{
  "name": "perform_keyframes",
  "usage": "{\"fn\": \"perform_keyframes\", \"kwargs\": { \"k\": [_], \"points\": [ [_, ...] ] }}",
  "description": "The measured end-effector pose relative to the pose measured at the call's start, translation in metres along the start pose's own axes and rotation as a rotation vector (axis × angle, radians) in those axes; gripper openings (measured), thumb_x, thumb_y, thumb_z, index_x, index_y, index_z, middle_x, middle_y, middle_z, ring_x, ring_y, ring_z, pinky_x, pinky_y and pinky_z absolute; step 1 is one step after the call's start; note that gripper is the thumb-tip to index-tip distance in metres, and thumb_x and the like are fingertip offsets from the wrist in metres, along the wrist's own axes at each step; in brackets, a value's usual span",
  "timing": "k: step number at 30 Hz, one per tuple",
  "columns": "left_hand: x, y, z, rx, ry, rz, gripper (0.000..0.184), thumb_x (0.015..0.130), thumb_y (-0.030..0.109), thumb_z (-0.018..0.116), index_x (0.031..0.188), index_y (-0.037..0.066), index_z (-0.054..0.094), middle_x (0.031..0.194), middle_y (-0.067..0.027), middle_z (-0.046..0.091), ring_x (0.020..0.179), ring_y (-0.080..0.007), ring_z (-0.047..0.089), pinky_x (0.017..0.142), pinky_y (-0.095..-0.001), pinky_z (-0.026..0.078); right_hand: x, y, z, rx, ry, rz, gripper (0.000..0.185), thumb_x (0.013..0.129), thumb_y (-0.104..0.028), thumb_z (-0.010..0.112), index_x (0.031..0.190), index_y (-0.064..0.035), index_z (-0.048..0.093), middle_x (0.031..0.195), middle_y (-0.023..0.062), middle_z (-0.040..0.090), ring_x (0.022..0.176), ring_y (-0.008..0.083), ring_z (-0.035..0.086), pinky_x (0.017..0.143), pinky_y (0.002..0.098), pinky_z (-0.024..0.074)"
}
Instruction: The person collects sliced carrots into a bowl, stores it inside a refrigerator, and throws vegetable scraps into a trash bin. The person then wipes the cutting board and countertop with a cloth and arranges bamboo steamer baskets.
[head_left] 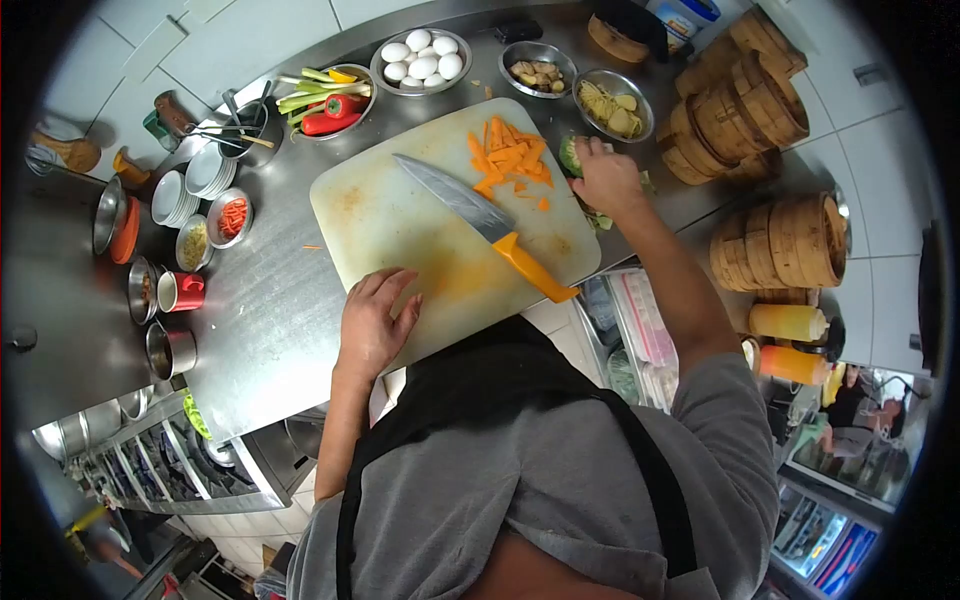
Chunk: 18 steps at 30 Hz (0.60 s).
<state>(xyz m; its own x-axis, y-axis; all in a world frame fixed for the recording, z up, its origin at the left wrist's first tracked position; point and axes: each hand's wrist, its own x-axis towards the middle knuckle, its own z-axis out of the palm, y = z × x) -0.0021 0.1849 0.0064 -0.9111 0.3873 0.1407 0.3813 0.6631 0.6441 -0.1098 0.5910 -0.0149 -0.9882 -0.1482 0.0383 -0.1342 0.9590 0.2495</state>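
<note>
My left hand rests at the lower left edge of the pale cutting board, fingers apart and holding nothing. Beyond the board's right edge, my right hand is over a green vegetable, its fingers bent around it; leafy pieces lie below that hand. A large knife with a yellow handle lies diagonally across the board, its blade pointing to the upper left. Cut orange pieces are heaped near the board's upper right corner.
Along the back stand bowls of eggs, peppers, ginger and sliced yellow pieces. Bamboo steamers and sauce bottles are at right. Small dishes, a red mug and a metal pot line the left.
</note>
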Motion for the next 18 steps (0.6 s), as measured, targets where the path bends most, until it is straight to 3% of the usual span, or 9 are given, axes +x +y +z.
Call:
{"fn": "perform_keyframes", "kwargs": {
  "k": [2,4,6,8,10,13,15,18],
  "points": [
    [0.002,-0.003,0.004,0.035,0.050,0.021,0.032,0.083,0.007,0.074,0.115,0.007,0.069,0.121,-0.0137,0.067,0.111,-0.0339,0.064,0.095,-0.0422,0.052,-0.006,0.003,-0.003,0.059,0.029,0.082,0.067,0.079,-0.031,0.075,0.135,-0.0040,0.051,0.119,0.0138,0.064,0.090,0.0289,0.072,0.072,0.0423,0.0585],
    [-0.001,-0.005,0.011,0.122,0.118,0.010,0.033,0.084,0.012,0.074,0.116,0.007,0.068,0.127,-0.0141,0.063,0.115,-0.0353,0.059,0.100,-0.0446,0.047,-0.014,0.001,-0.021,0.113,0.045,0.163,0.064,0.079,-0.030,0.075,0.133,-0.0052,0.052,0.119,0.0127,0.064,0.088,0.0301,0.072,0.072,0.0440,0.0586],
    [-0.006,-0.010,0.019,0.157,0.142,-0.023,0.033,0.084,0.012,0.074,0.116,0.007,0.068,0.128,-0.0150,0.062,0.117,-0.0357,0.059,0.101,-0.0447,0.047,-0.013,-0.015,-0.055,0.435,0.359,0.175,0.058,0.080,-0.029,0.073,0.132,-0.0108,0.055,0.120,0.0106,0.065,0.091,0.0317,0.071,0.076,0.0411,0.0588],
    [-0.016,-0.011,0.026,0.187,0.186,-0.076,0.033,0.084,0.010,0.074,0.116,0.006,0.069,0.130,-0.0168,0.061,0.120,-0.0366,0.058,0.102,-0.0446,0.046,0.002,-0.055,-0.081,0.674,0.460,-0.007,0.053,0.078,-0.026,0.074,0.127,-0.0131,0.058,0.117,0.0104,0.066,0.093,0.0325,0.071,0.074,0.0429,0.0585],
    [-0.025,-0.005,0.034,0.160,0.199,-0.118,0.031,0.084,0.009,0.074,0.114,0.005,0.069,0.130,-0.0171,0.061,0.120,-0.0370,0.058,0.102,-0.0449,0.046,0.017,-0.112,-0.088,0.816,0.404,-0.258,0.050,0.075,-0.022,0.076,0.122,-0.0141,0.060,0.114,0.0090,0.066,0.087,0.0307,0.071,0.069,0.0431,0.0577],
    [-0.037,0.006,0.045,0.132,0.211,-0.172,0.029,0.084,0.008,0.073,0.112,0.004,0.070,0.130,-0.0178,0.061,0.121,-0.0381,0.057,0.103,-0.0452,0.046,0.030,-0.195,-0.092,0.661,0.277,-0.583,0.052,0.073,-0.022,0.076,0.120,-0.0100,0.060,0.108,0.0155,0.063,0.081,0.0305,0.071,0.065,0.0435,0.0568],
    [-0.051,0.011,0.053,0.175,0.183,-0.187,0.029,0.084,0.007,0.073,0.112,0.004,0.069,0.129,-0.0177,0.061,0.122,-0.0381,0.057,0.105,-0.0452,0.045,0.040,-0.238,-0.057,0.649,0.274,-0.590,0.052,0.074,-0.022,0.076,0.121,-0.0092,0.059,0.109,0.0170,0.063,0.081,0.0306,0.072,0.064,0.0432,0.0568],
    [-0.058,0.021,0.059,0.249,0.183,-0.139,0.030,0.083,0.007,0.073,0.113,0.004,0.069,0.130,-0.0171,0.060,0.124,-0.0378,0.056,0.107,-0.0469,0.043,0.024,-0.233,-0.064,0.662,0.295,-0.601,0.052,0.076,-0.023,0.076,0.123,-0.0087,0.059,0.110,0.0173,0.062,0.083,0.0305,0.072,0.065,0.0436,0.0569]
  ]
}}
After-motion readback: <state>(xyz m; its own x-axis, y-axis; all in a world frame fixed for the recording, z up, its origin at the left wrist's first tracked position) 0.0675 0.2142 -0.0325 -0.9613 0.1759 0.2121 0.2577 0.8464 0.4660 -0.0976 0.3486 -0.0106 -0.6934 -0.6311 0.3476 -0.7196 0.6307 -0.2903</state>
